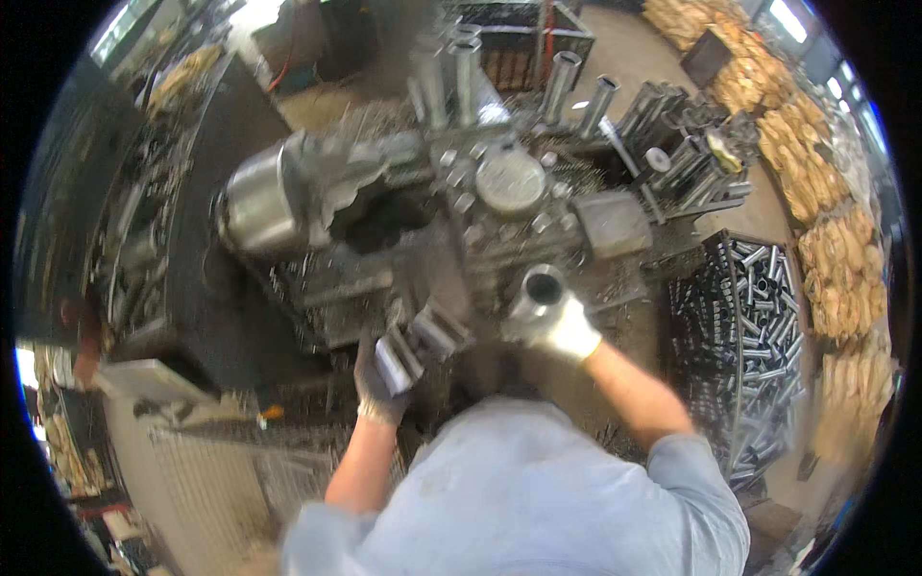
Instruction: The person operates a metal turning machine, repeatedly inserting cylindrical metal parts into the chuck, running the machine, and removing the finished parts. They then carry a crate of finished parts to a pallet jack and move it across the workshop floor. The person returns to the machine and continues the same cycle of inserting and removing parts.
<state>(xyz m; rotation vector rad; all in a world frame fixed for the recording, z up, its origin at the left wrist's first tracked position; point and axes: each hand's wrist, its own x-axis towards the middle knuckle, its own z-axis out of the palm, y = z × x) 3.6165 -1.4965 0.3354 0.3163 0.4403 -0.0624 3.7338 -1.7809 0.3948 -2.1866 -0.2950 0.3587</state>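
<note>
My right hand (569,331), in a pale work glove, is wrapped round a short metal tube (542,290). The tube stands nearly upright with its dark open end facing up, in front of the lathe's carriage. My left hand (378,384), in a darker, dirty glove, is against a shiny grooved metal block (398,361) at the front of the lathe. Its fingers are mostly hidden by the block, so their grip is unclear. A second metal block (440,330) sits just right of it. Behind them is the lathe's round chuck (261,200) and a round-topped tool post (511,180).
Several metal tubes (560,86) stand on the machine's far side, with more heaped at the right end. A crate (722,336) of short tubes is at my right. Stacked tan bundles (809,182) line the right. A dark cabinet (226,221) stands at left.
</note>
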